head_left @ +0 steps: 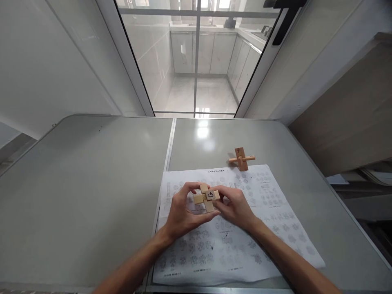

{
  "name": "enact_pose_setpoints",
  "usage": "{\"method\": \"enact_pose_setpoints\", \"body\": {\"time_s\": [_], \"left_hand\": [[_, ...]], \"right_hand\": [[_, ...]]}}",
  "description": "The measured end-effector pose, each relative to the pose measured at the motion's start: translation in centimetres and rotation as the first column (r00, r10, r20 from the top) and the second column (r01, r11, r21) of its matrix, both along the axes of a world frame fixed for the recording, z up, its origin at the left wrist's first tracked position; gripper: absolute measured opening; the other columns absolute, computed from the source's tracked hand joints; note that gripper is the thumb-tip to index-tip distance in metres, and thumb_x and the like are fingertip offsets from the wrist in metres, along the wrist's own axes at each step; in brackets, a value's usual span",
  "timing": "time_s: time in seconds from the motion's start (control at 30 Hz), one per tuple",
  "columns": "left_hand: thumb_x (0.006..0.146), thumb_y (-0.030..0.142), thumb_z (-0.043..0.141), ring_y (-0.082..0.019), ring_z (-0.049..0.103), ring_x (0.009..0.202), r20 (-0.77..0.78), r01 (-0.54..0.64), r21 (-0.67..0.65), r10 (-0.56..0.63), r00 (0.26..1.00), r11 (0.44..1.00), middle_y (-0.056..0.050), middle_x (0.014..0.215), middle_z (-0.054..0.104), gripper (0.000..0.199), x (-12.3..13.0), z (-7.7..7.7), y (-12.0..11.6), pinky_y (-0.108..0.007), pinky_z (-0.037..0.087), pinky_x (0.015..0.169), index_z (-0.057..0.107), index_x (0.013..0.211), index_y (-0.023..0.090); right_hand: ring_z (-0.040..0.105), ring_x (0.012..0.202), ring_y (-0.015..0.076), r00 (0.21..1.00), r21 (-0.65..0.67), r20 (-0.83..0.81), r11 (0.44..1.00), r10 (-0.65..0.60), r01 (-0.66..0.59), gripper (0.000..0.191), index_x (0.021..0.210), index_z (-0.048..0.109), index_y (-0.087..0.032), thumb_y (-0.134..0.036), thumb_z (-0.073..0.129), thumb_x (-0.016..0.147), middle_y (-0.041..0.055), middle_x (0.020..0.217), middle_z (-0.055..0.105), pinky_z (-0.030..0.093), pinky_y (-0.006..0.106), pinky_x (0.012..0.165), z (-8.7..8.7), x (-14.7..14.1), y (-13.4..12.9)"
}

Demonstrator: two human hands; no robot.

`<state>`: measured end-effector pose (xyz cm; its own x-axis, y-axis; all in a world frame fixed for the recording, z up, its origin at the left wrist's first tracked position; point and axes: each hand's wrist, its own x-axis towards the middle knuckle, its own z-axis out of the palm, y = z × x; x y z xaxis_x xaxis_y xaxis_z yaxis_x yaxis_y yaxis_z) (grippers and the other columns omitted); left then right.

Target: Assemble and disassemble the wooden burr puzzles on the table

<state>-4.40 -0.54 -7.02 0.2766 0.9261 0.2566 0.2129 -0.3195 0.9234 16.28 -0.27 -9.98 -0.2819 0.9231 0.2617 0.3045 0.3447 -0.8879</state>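
Note:
Between my two hands is a light wooden interlocking puzzle point(210, 197), cross-shaped, with a dark curled mark on its square centre face. My left hand point(183, 210) curves round it, fingers at the top arm and thumb at the bottom arm. From the right, my right hand point(234, 205) grips the puzzle with its fingertips, partly hidden behind it. Both hands hold it above a printed instruction sheet point(235, 249) covered in rows of small diagrams. Beyond the sheet's far edge lies a second, darker wooden puzzle point(241, 159) of crossed pieces, marked near its top.
The grey table point(92, 183) has a metal strip point(170, 143) running front to back across it. A glass door point(196, 61) with a black handle point(283, 20) stands behind the far edge. To the right is a wooden panel point(346, 106) with shelves below.

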Motion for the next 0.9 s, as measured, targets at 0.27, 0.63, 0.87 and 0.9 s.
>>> {"method": "enact_pose_setpoints", "body": {"time_s": [0.27,0.63,0.87,0.9], "left_hand": [[0.073,0.032,0.098,-0.023,0.074,0.104,-0.006,0.062,0.025,-0.062,0.998,0.998,-0.005,0.119,0.079,0.062,-0.15,0.17,-0.04,-0.037,0.057,0.092,0.063,0.123,0.025],[0.076,0.033,0.096,-0.02,0.073,0.098,0.044,0.049,-0.089,-0.045,0.998,0.995,-0.006,0.117,0.077,0.054,-0.03,0.1,0.03,-0.032,0.059,0.085,0.062,0.118,0.023],[0.078,0.034,0.094,-0.02,0.073,0.093,0.066,0.059,-0.159,-0.049,0.997,0.985,-0.004,0.107,0.075,0.052,0.01,-0.18,0.02,-0.032,0.06,0.082,0.06,0.116,0.022],[0.079,0.034,0.094,-0.02,0.073,0.092,0.066,0.071,-0.169,-0.06,0.996,0.983,-0.004,0.106,0.075,0.051,-0.02,-0.23,0.01,-0.032,0.059,0.081,0.06,0.116,0.022]], "right_hand": [[0.059,0.068,0.0168,0.993,-0.085,-0.04,0.99,0.113,-0.116,0.012,0.099,0.078,-0.021,-0.024,0.067,0.096,0.0008,0.079,0.07,0.047,0.027,0.062,0.55,0.66,0.29],[0.05,0.062,0.0146,1.0,-0.086,-0.009,0.996,0.018,-0.019,0.013,0.1,0.077,-0.02,-0.022,0.065,0.094,0.0,0.075,0.065,0.042,0.025,0.057,-0.15,0.08,-0.12],[0.045,0.062,0.0136,0.999,-0.109,-0.002,0.994,0.032,-0.032,0.013,0.086,0.068,-0.02,-0.024,0.064,0.097,-0.0016,0.071,0.058,0.04,0.025,0.058,0.11,0.14,-0.19],[0.043,0.062,0.0133,0.999,-0.108,-0.005,0.993,0.041,-0.041,0.015,0.082,0.065,-0.02,-0.023,0.064,0.097,-0.0024,0.07,0.055,0.038,0.025,0.057,0.13,0.15,-0.19]]}}
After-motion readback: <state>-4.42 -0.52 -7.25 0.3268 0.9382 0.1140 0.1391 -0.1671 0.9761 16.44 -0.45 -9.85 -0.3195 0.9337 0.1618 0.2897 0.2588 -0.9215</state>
